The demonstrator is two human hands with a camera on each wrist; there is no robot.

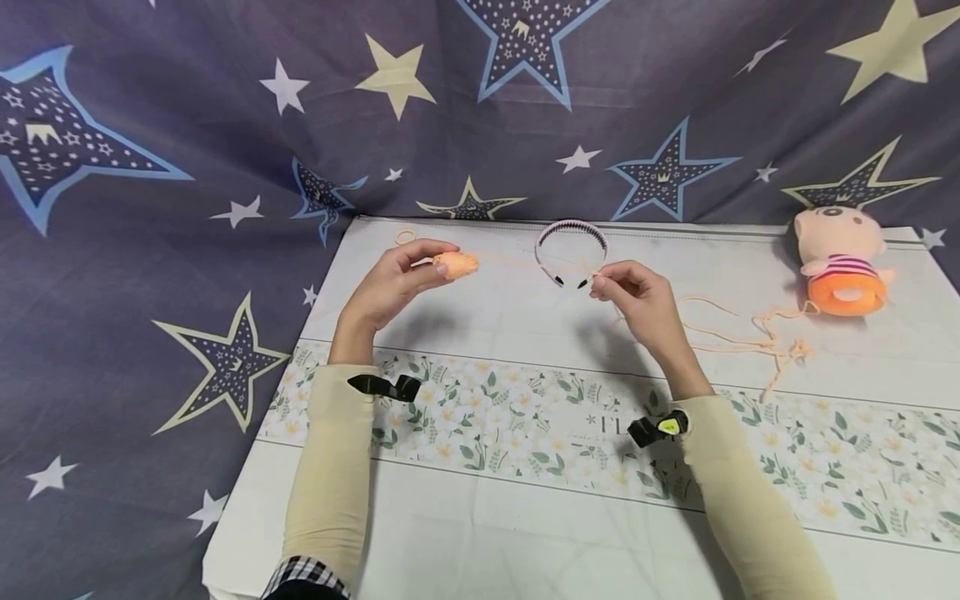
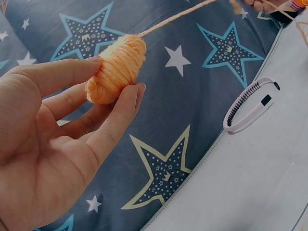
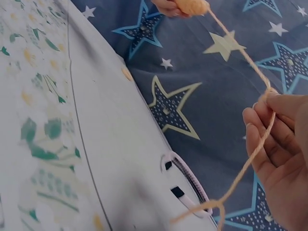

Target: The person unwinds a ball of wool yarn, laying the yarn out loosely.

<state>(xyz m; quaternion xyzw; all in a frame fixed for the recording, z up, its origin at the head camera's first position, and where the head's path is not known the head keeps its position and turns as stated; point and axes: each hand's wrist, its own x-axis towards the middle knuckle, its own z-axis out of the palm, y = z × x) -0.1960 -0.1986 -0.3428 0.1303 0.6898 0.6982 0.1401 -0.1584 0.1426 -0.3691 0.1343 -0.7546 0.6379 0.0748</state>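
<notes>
A small wound bundle of orange yarn (image 2: pixel 117 72) is pinched between the thumb and fingers of my left hand (image 1: pixel 393 283), above the table's back left. From it a strand of yarn (image 3: pixel 240 52) stretches across to my right hand (image 1: pixel 636 298), which pinches it between thumb and forefinger. Below that pinch the strand hangs down and, in the head view, trails right toward a loose tangle of orange yarn (image 1: pixel 780 343) on the table. Behind the strand, near the right hand, lies a pink headband (image 1: pixel 542 250) with black tips and dark inner teeth.
At the back right of the white table (image 1: pixel 450 517) sits a plush toy (image 1: pixel 840 242) with a striped top and orange base. An orange ring (image 1: pixel 406 237) lies beyond the left hand. A star-patterned curtain (image 1: pixel 247 150) rises behind and left of the table.
</notes>
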